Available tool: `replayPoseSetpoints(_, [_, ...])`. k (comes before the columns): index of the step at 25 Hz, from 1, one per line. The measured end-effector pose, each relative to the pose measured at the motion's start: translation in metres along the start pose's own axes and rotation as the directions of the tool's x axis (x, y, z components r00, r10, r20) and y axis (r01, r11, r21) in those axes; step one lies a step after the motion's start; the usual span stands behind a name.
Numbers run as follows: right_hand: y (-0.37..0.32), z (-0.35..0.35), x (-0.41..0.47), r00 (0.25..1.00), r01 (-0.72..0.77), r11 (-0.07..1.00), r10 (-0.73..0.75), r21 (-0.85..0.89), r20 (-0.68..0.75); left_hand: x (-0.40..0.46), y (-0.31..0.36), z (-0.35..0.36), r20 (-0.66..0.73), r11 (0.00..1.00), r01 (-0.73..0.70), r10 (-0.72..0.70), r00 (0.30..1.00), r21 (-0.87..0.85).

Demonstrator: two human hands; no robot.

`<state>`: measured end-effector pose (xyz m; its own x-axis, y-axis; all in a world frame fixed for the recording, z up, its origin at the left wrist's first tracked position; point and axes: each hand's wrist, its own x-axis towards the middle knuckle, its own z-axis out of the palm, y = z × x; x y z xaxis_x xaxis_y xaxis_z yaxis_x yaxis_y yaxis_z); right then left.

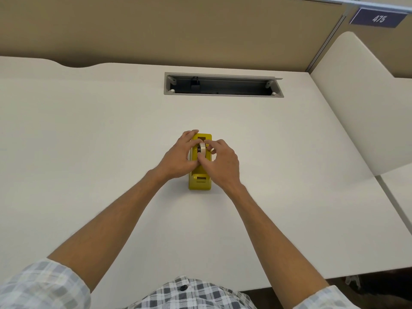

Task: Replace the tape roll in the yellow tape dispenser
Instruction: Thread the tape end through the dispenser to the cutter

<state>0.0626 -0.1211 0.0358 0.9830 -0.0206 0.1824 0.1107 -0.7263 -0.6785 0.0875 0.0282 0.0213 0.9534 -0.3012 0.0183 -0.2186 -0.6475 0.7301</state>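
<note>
checked shirt [189, 293] sits nearest. left hand [178, 159] wraps the yellow tape dispenser [200, 179], likely to steady it; right hand [219, 163] pinches the tape roll [202, 149] in its cradle, mid-bench. pale bench [89, 130] has an open cable tray [223, 85], tan partition [156, 27] behind.

An office workstation. Marked as such by a pale bench [89, 130] with an open grey cable tray [223, 85] recessed at upper centre of the frame, a plug visible inside; tan partition panels [156, 30] behind; a blue number plate reading 475 [379, 18] at upper right; a cream divider screen [361, 103] separating the neighbouring bench at right.
</note>
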Motion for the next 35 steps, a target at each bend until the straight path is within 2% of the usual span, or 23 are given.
replayPoseSetpoints(5, [0.007, -0.007, -0.001, 0.996, 0.063, 0.998, -0.064, 0.029, 0.056, -0.007, 0.001, -0.004, 0.012, 0.996, -0.017, 0.016, 1.000, 0.093])
replayPoseSetpoints(14, [0.006, -0.016, 0.005, 0.981, 0.097, 0.995, -0.099, 0.019, 0.165, -0.010, 0.000, -0.001, -0.038, 0.998, -0.010, 0.012, 0.999, 0.058])
replayPoseSetpoints(19, [0.006, -0.017, 0.006, 0.979, 0.109, 0.994, -0.109, 0.009, 0.174, -0.013, 0.001, 0.000, -0.121, 0.997, -0.028, 0.036, 0.992, 0.066])
replayPoseSetpoints(28, [0.000, -0.014, 0.005, 0.993, 0.069, 0.997, -0.071, 0.020, 0.098, -0.015, 0.005, 0.003, -0.154, 0.999, -0.036, 0.035, 0.987, -0.004])
replayPoseSetpoints(35, [-0.004, -0.014, 0.011, 0.994, 0.074, 0.995, -0.067, -0.073, 0.085, -0.019, 0.011, 0.006, -0.234, 0.996, -0.059, 0.041, 0.971, -0.070])
